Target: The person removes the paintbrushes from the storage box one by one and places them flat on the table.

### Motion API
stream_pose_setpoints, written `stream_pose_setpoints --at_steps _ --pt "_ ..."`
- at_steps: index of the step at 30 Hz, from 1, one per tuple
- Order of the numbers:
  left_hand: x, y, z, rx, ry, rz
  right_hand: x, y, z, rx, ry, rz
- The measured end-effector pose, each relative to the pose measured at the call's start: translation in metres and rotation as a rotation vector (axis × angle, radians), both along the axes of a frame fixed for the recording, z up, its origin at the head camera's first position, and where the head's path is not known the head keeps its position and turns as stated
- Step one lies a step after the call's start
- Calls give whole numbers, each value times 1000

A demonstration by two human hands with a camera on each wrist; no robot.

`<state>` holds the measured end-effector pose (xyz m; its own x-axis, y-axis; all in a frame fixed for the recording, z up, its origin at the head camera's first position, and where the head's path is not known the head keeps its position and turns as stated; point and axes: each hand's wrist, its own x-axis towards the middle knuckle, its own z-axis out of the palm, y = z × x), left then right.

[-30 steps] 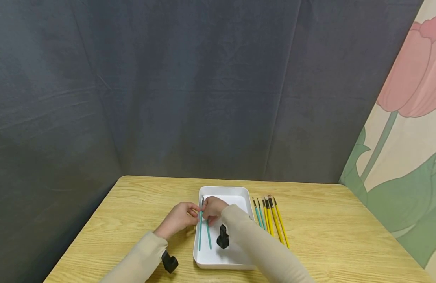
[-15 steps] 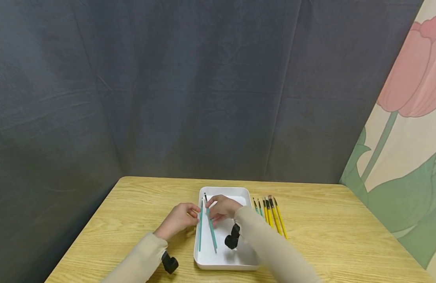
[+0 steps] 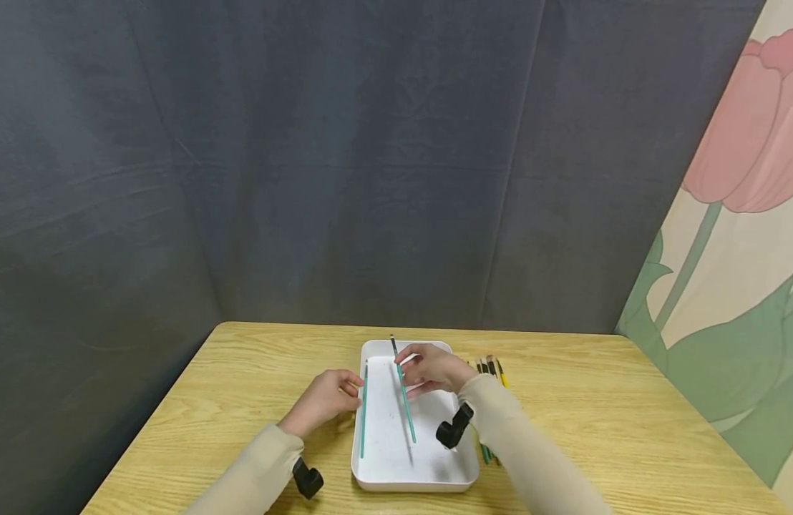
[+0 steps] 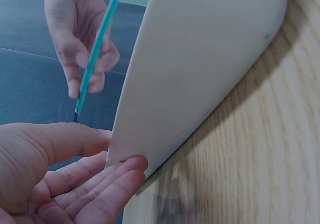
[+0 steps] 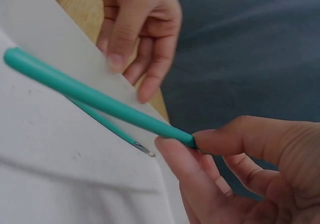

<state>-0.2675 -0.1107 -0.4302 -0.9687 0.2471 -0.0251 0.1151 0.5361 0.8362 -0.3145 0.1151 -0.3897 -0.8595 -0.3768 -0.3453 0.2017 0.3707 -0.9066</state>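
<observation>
My right hand pinches a teal-handled paintbrush between thumb and fingers, above the white tray. The brush slants, dark bristle end up and away, handle end toward me; its shadow falls on the tray floor. At the tray's left wall my left hand holds the rim, thumb over the edge and fingers along the outer side, as the left wrist view shows. A second teal paintbrush lies in the tray along that wall. Its light-tipped end also appears in the right wrist view, below the held brush.
Several more paintbrushes, some yellow-handled, lie on the wooden table right of the tray, partly hidden by the right sleeve. A dark curtain hangs behind the table, and a tulip-painted wall stands at the right.
My right hand has lifted one teal paintbrush from beside the other and carried it rightward over the tray. The left hand has stayed at the tray's left rim.
</observation>
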Motion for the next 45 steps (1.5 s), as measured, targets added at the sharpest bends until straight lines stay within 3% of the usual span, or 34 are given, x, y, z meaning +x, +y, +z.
stream_pose_setpoints --at_steps 12,24,45 --pt "3 0 3 4 -8 -3 14 57 -3 4 -3 22" --pt "2 0 3 5 -2 1 23 120 -4 -85 15 32" --pt "3 1 3 10 3 -4 27 177 -24 1 17 -53"
